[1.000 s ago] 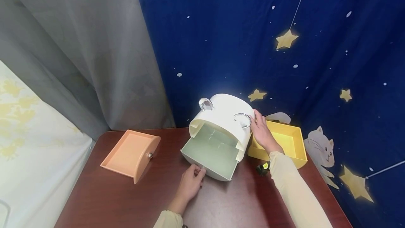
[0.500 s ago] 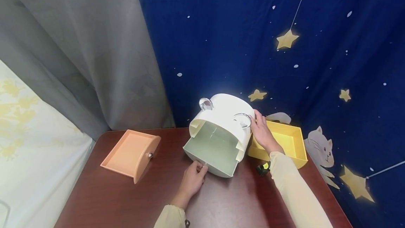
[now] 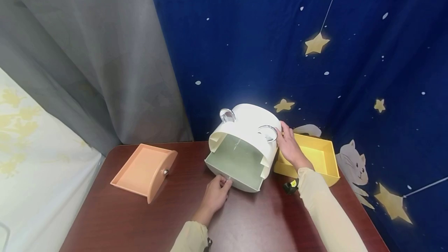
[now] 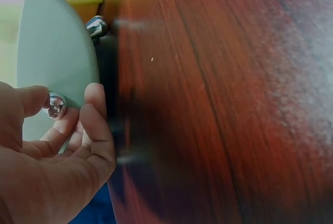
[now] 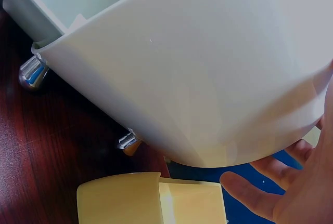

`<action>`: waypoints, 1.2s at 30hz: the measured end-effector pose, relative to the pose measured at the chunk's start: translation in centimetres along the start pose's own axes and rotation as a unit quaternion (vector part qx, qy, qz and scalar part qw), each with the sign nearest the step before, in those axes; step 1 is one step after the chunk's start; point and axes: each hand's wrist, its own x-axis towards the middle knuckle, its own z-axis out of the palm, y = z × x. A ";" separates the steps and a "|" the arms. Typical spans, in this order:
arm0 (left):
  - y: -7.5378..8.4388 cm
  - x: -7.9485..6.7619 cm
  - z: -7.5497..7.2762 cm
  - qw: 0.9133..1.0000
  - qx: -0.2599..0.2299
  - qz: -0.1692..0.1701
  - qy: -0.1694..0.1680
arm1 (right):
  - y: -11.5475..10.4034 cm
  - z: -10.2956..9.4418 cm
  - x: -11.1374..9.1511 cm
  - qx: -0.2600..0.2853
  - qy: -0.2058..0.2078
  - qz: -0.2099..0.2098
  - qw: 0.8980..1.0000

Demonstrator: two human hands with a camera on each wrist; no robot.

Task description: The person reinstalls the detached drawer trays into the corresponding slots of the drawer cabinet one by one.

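A white rounded drawer cabinet (image 3: pixel 250 121), with two silver ring-shaped ears on top, stands at the middle of the table. Its sage-green drawer (image 3: pixel 238 162) sticks partway out of the front. My left hand (image 3: pixel 215 193) is at the drawer front; in the left wrist view, thumb and fingers pinch its round silver knob (image 4: pixel 55 106). My right hand (image 3: pixel 289 145) rests against the cabinet's right rear side. In the right wrist view, fingers (image 5: pixel 250 193) extend along its back edge, some of them hidden behind it. Short silver feet (image 5: pixel 34 73) show under the cabinet.
An orange drawer (image 3: pixel 143 170) with a silver knob lies on the left of the brown table (image 3: pixel 133 224). Right of the cabinet sits a yellow drawer (image 3: pixel 320 156), partly behind the right forearm. A blue starry curtain (image 3: pixel 245 49) hangs at the table's back edge.
The green drawer has slid a little further into the cabinet, my left hand moving with it, away from me and slightly right. My right hand and the cabinet stay put.
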 end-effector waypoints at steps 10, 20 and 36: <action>0.4 0.9 0.8 1.000 -0.012 0.002 -0.004 | 0.2 -0.2 0.0 0.006 -0.010 -0.005 1.000; 0.5 1.5 1.5 1.000 -0.004 0.019 0.004 | 0.4 -0.4 0.2 0.023 -0.025 -0.012 0.999; 0.4 2.8 2.0 1.000 -0.014 0.005 0.001 | 0.6 -0.2 0.4 0.028 -0.027 -0.022 0.999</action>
